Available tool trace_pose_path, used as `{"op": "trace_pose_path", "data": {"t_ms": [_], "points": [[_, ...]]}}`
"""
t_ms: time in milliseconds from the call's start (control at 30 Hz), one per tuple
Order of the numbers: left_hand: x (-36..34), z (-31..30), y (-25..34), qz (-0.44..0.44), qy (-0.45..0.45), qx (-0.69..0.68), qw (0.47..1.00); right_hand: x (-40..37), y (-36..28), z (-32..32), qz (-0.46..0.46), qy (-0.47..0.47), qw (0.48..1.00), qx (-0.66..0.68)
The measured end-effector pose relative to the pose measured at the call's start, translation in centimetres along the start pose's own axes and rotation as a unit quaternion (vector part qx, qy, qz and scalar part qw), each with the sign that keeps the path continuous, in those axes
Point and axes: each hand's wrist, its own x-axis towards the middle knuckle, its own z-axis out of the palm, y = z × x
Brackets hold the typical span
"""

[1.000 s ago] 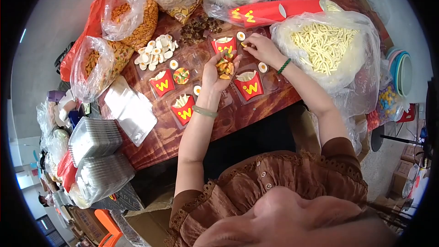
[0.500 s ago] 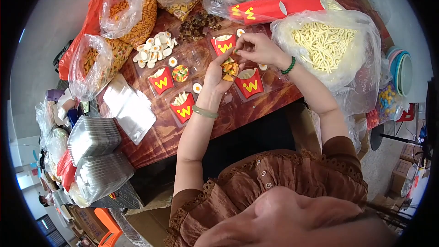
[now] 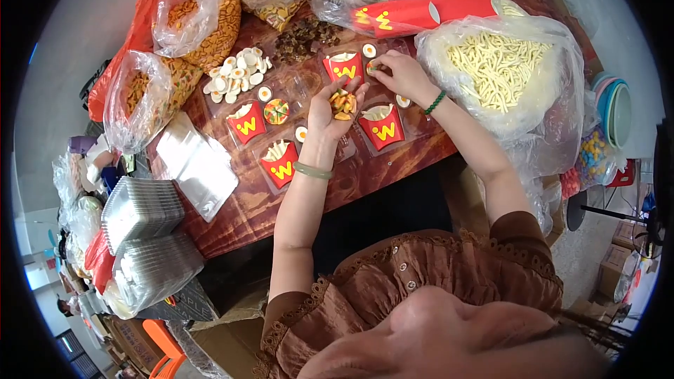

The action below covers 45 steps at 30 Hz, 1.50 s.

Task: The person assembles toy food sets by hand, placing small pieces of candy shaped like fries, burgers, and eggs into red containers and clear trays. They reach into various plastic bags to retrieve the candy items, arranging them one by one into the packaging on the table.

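Observation:
My left hand [image 3: 326,114] is turned palm up, cupped around several small orange, yellow and green candy pieces [image 3: 343,102]. My right hand [image 3: 403,77] pinches one small candy piece [image 3: 372,67] beside a red fries box [image 3: 342,67] in a clear tray. Nearer to me stands another red fries box [image 3: 383,128], with an egg candy [image 3: 402,101] above it, partly beneath my right wrist. On the left, a round pizza candy [image 3: 276,111] lies between a red fries box [image 3: 246,125] and an egg candy [image 3: 301,133]. A fourth fries box [image 3: 280,165] is below.
Egg candies are piled [image 3: 235,76] at left, near dark brown candies [image 3: 303,41]. Bags of orange candies [image 3: 226,24] line the back left. A bag of pale yellow strands [image 3: 495,70] sits at right. Clear bags [image 3: 196,168] and stacked trays [image 3: 144,214] are at the left edge.
My right hand has moved away from the left palm, to the right, carrying a small candy piece over the upper tray. My left hand has shifted slightly left, its fingers more spread.

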Motion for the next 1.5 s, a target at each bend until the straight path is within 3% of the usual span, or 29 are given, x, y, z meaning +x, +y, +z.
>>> {"op": "trace_pose_path", "data": {"t_ms": [167,367,433,533,567,633,700,767,800,900,1067,1133,1267,1333,1500], "points": [[-0.1,-0.3,-0.3,0.003,-0.014,0.013,1.0,-0.2,0.4,0.5,0.024,0.022,0.998,0.052],[-0.8,-0.5,-0.9,-0.003,-0.038,-0.01,0.999,0.1,0.2,0.6,-0.002,0.026,1.0,-0.013],[-1.7,0.3,-1.1,0.007,-0.049,-0.019,0.999,0.1,-0.9,-0.6,0.032,0.025,0.998,0.053],[-1.9,-0.2,-1.4,0.026,-0.066,-0.033,0.997,-0.7,-3.6,-2.6,-0.07,-0.021,0.976,0.203],[-1.9,-0.5,-1.5,0.034,-0.075,-0.036,0.996,-1.4,-5.0,-3.4,-0.037,-0.087,0.948,0.303],[-2.2,-0.2,-1.8,0.027,-0.068,-0.051,0.996,-2.0,-6.6,-3.8,-0.147,-0.094,0.942,0.286],[-1.8,-1.1,-1.8,0.001,-0.179,-0.071,0.981,-2.6,-7.1,-3.4,-0.17,-0.089,0.947,0.258],[-2.3,-0.6,-2.4,0.021,-0.139,-0.052,0.989,-3.0,-7.6,-3.6,-0.081,-0.125,0.944,0.295],[-2.9,-0.1,-2.7,0.041,-0.098,-0.032,0.994,-3.2,-7.7,-3.7,-0.081,-0.125,0.944,0.295],[-4.0,0.3,-3.5,0.05,-0.088,0.008,0.995,-3.5,-8.3,-4.3,0.002,-0.09,0.949,0.302],[-4.8,0.1,-4.9,0.05,-0.07,0.049,0.995,-3.9,-8.2,-4.1,-0.043,-0.036,0.966,0.251],[-4.9,-0.1,-5.1,0.069,-0.071,0.074,0.992,-4.1,-7.8,-3.8,-0.112,-0.01,0.97,0.213],[-4.7,-0.4,-5.0,0.072,-0.07,0.089,0.991,-4.4,-7.2,-4.0,-0.105,-0.054,0.967,0.224],[-4.9,-0.3,-4.8,0.062,-0.059,0.078,0.993,-4.7,-7.3,-4.0,0.066,-0.073,0.856,0.507],[-5.2,0.0,-5.0,0.051,-0.079,0.087,0.992,-4.4,-6.1,-4.6,0.078,-0.099,0.846,0.519]]}}
